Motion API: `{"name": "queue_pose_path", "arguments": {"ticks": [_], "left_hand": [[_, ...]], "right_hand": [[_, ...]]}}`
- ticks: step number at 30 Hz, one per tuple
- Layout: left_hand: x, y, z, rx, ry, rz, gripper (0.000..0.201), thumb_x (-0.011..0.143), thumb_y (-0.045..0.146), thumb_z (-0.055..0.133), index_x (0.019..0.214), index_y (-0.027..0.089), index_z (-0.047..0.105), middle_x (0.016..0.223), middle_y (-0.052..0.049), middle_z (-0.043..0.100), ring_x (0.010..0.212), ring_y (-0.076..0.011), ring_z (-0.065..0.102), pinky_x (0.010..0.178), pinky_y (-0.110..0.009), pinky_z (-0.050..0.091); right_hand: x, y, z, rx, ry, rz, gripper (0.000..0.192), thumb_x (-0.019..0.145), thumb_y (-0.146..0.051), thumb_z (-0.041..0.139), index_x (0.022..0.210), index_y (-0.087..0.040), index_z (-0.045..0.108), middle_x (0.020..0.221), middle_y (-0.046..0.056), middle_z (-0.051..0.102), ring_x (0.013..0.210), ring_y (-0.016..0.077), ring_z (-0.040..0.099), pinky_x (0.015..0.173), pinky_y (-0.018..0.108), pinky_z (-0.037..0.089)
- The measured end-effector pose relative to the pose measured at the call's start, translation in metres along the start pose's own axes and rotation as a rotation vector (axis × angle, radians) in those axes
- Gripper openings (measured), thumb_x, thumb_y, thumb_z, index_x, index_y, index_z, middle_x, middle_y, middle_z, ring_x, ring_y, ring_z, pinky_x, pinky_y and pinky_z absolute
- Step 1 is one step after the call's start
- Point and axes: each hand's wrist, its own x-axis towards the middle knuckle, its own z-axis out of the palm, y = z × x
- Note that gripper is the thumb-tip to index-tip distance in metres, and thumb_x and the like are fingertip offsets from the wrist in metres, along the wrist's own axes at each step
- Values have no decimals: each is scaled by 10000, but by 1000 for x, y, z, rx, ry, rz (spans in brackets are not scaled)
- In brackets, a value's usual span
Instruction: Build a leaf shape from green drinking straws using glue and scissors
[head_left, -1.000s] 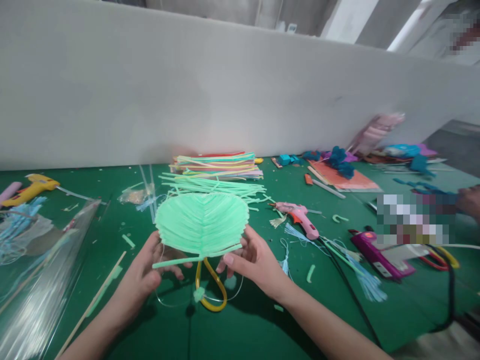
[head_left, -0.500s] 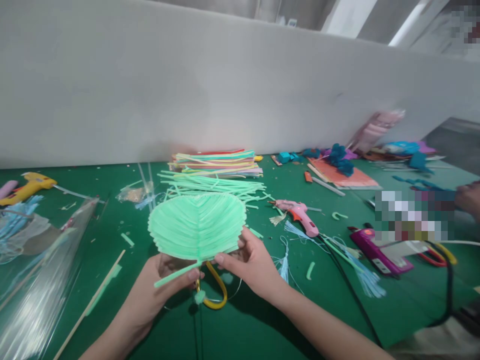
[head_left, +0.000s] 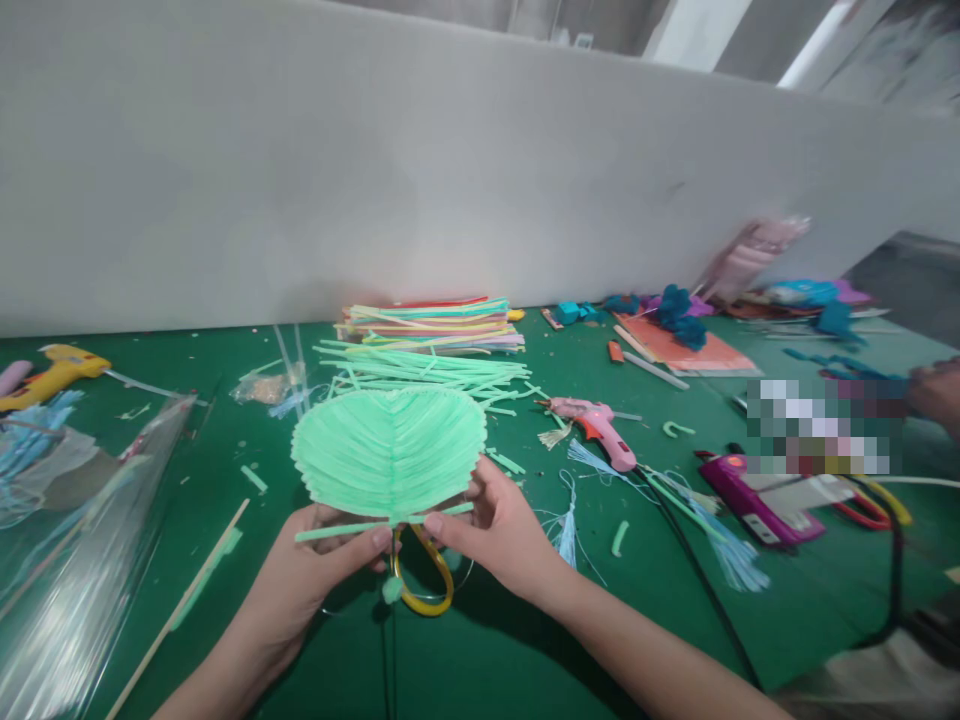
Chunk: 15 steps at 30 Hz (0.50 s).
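Observation:
A light green heart-shaped fan (head_left: pixel 390 448) made of glued straws is held just above the green table (head_left: pixel 480 640). My left hand (head_left: pixel 315 570) pinches its lower edge from below, thumb on a loose green straw (head_left: pixel 352 527) lying crosswise under the fan. My right hand (head_left: pixel 491 525) grips the fan's lower right edge with thumb and fingers. Under both hands a yellow loop handle (head_left: pixel 427 580) rests on the table.
A pile of coloured straws (head_left: pixel 435 325) and loose green straws (head_left: pixel 427 370) lie behind the fan. A pink glue gun (head_left: pixel 596 430) lies to the right, a yellow one (head_left: pixel 52 370) far left. Clear plastic sheeting (head_left: pixel 82 560) covers the left. Another person's hand (head_left: pixel 934 395) is at the right edge.
The fan has shifted slightly left and lower. My left thumb has come onto the loose straw, which now lies level under the fan, and my right fingers have closed nearer the fan's base.

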Motion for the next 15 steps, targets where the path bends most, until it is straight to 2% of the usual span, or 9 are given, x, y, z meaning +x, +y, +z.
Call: {"name": "queue_pose_path", "arguments": {"ticks": [7, 12, 15], "left_hand": [[-3, 3, 1, -90, -22, 6, 299, 581, 273, 855, 834, 165, 737, 767, -56, 766, 678, -190, 678, 655, -279, 542], [-4, 2, 0, -52, -22, 31, 283, 581, 286, 855, 804, 170, 726, 657, -35, 729, 681, -210, 681, 668, -297, 547], [-3, 1, -3, -40, -17, 56, 285, 575, 290, 858, 796, 182, 715, 670, -26, 727, 664, -204, 677, 651, -291, 545]], "right_hand": [[0, 0, -1, -25, -19, -28, 422, 760, -269, 749, 1120, -256, 530, 1034, 29, 709, 978, 193, 684, 813, 337, 584], [0, 0, -1, -54, -12, -46, 411, 759, -253, 746, 1110, -253, 533, 1045, 35, 711, 965, 192, 691, 809, 338, 586], [-1, 0, -1, -57, 1, -37, 412, 746, -266, 757, 1092, -250, 534, 1041, 37, 708, 961, 194, 689, 808, 339, 587]]}}
